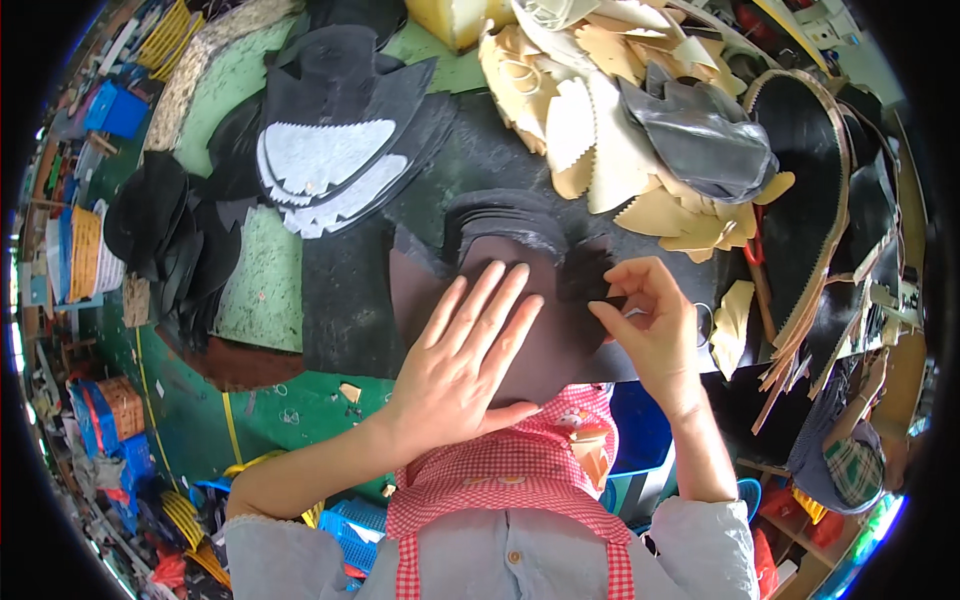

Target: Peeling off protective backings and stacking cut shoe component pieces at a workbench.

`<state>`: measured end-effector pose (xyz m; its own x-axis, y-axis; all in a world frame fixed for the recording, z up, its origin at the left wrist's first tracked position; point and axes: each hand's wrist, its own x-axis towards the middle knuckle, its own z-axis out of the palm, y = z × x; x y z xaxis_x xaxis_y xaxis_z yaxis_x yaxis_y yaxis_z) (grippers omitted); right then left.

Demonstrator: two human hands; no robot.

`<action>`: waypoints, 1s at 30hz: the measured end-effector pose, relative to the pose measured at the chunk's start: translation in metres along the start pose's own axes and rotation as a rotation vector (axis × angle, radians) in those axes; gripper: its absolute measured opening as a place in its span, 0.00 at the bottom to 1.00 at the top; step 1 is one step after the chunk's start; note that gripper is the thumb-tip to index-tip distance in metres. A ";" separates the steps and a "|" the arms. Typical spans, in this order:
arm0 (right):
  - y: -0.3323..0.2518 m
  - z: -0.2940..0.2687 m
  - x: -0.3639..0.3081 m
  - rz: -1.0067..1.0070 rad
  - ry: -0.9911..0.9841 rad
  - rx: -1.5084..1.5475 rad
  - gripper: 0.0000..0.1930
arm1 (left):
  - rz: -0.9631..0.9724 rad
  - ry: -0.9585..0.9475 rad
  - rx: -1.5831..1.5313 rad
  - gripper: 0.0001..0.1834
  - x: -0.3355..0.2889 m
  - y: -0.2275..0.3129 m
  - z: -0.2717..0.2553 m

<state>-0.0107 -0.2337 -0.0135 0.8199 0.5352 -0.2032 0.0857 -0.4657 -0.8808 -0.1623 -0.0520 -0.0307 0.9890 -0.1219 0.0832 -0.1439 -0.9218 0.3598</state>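
Observation:
A stack of dark brown and black leather-like cut pieces (555,350) lies at the table's near edge, in front of my body. My left hand (465,350) rests flat on the top brown piece, its fingers stretched toward the far side. At the stack's right edge, my right hand (650,325) pinches a dark tab of a piece between thumb and forefinger. The other fingers of that hand are curled. Whether the tab belongs to the top piece or a lower one, I cannot tell. The curved far edges of several layers (505,215) show fanned out beyond my left fingertips.
Black pieces with white jagged-edged patches (325,155) are piled at the far left, more black pieces (180,235) beside them. Cream scraps (610,130) and a black piece (700,140) lie far right. Red-handled scissors (754,245) and hanging strips (800,330) are at the right.

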 end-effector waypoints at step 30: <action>0.000 -0.006 0.049 -0.817 -0.024 -0.424 0.29 | -0.161 0.103 -0.083 0.47 -0.023 -0.033 -0.027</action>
<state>0.0325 -0.2121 -0.0212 0.4018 0.8235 0.4005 0.8371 -0.1531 -0.5251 -0.1815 -0.0083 -0.0195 0.9916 0.0662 0.1115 0.0089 -0.8926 0.4508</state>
